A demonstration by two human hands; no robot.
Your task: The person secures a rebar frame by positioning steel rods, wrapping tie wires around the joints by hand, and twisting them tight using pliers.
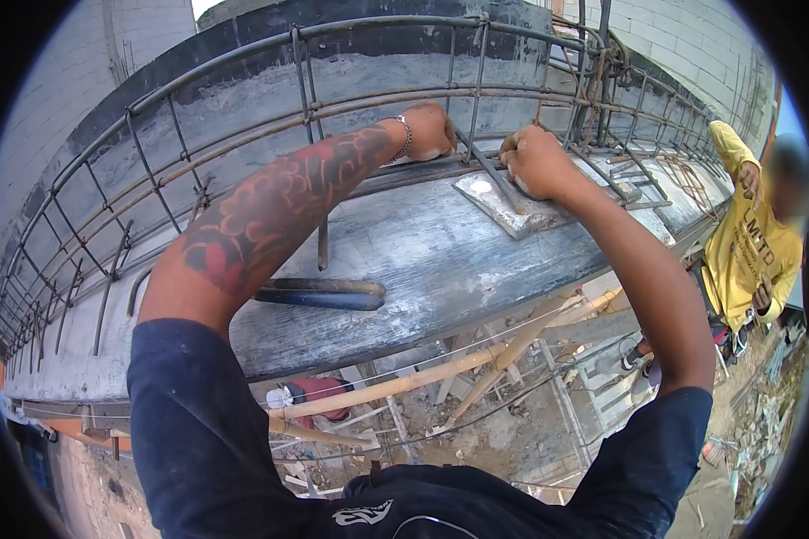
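Both of my hands reach forward to the rebar cage (391,95) along the concrete ledge. My left hand (427,132), below a metal bracelet, is closed at the lower bars; what its fingers grip is hidden. Just to its right my right hand (535,162) has its fingers curled in beside a slanting steel bar (487,166); whether it holds that bar is unclear. Under my right hand lies a flat, cement-stained slab (512,214) with a white spot. A tool with dark blue and brown handles (333,294) rests on the board surface (413,260), nearer to me.
A co-worker in a yellow shirt (755,247) stands at the right. Below the ledge are bamboo poles (422,375), and a person in a red top (319,395) is lower down. Rebar ends (108,287) stick up at the left. Block walls rise behind.
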